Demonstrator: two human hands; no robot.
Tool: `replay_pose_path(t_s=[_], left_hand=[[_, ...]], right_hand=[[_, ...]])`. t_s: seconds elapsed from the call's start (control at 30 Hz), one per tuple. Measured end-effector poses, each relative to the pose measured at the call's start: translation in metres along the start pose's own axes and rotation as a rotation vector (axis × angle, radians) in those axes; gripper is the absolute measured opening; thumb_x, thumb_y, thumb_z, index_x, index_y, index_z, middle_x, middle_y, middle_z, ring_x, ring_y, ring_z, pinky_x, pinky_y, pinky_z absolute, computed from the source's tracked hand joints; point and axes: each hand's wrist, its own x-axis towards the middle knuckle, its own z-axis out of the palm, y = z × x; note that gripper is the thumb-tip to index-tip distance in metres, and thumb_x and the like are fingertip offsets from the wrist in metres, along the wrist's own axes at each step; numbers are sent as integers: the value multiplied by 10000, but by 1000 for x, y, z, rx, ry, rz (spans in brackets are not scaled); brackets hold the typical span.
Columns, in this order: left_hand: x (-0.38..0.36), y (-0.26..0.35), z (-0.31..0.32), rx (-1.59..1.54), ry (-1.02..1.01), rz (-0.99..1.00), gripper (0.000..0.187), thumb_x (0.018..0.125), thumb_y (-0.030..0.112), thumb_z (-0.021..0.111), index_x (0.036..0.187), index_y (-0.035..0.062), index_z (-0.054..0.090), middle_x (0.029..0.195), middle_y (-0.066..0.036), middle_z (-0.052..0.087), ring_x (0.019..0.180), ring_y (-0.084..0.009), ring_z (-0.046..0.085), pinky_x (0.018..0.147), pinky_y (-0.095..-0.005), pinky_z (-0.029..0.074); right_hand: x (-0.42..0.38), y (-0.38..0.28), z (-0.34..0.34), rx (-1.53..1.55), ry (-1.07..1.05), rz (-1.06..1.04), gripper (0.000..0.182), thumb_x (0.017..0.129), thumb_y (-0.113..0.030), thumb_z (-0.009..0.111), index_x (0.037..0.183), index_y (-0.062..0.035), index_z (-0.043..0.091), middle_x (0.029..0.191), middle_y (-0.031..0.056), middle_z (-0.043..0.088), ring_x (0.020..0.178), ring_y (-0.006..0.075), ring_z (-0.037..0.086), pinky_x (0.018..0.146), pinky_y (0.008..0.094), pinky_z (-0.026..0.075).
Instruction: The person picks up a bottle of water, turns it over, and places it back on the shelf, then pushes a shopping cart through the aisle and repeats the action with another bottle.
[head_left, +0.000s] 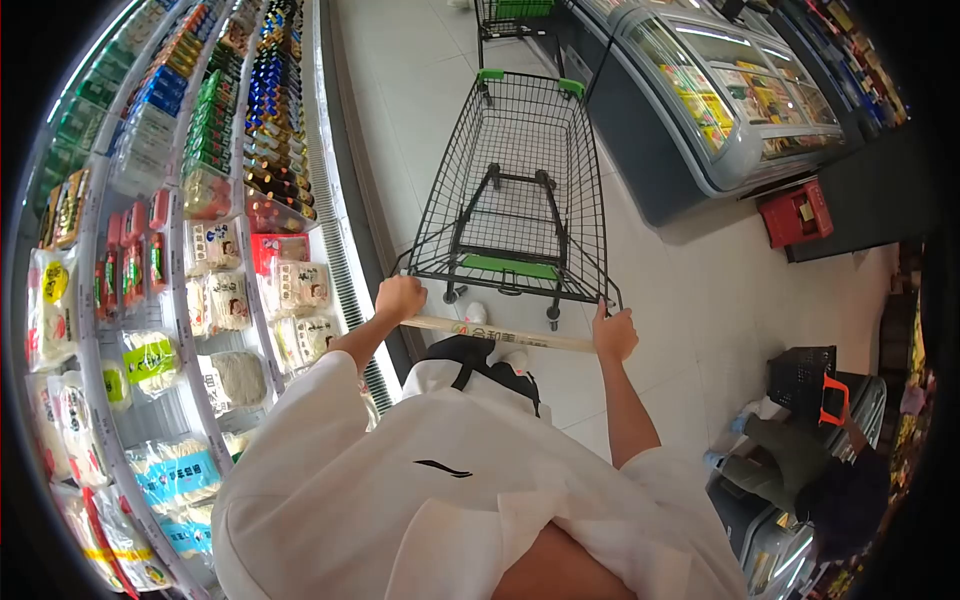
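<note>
A black wire shopping cart (520,180) with green corner caps stands ahead of me in a shop aisle, its basket holding nothing. My left hand (400,297) grips the left end of the cart's pale handle bar (500,335). At the bar's right end my right hand (614,333) is closed around it. Both arms reach forward from my white shirt.
Refrigerated shelves (180,250) of packaged noodles, bottles and cartons line the left side. Chest freezers (700,100) stand at the right, with a red basket (797,212) on the floor beside them. A crouching person (800,470) with a black basket is at the lower right. Another cart (510,15) stands far ahead.
</note>
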Motion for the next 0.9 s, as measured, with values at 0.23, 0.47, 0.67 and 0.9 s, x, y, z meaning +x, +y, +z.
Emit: replay_pose_path(t_s=[0.23,0.47,0.67,0.9], left_hand=[[-12,12,-10,-52,60,-112,305,824,328,578,786,71,739,788,-180,696,788,-372,679,762,-474,543],[9,-23,-21,-101,97,-218,303,830,328,585,808,73,747,809,-188,700,796,-370,682,784,-465,547],[42,-86,-32,-148,177,-255,314,839,307,571,795,47,741,811,-212,694,806,-379,683,790,-471,550],[87,-153,-60,-129,265,-276,311,844,290,570,774,36,735,784,-215,688,778,-379,682,755,-476,553]], right_hand=[[37,-21,-1,73,170,-202,515,879,-497,606,982,5,558,988,166,617,979,309,617,789,410,522],[65,-89,-10,138,361,-407,470,838,-437,686,973,-7,553,978,134,532,958,301,533,868,401,432],[76,-177,3,198,369,-470,422,831,-412,701,908,-23,559,957,135,521,951,310,526,876,406,420],[89,-280,23,127,298,-425,432,880,-436,633,853,-11,560,914,140,561,877,320,620,715,439,523]])
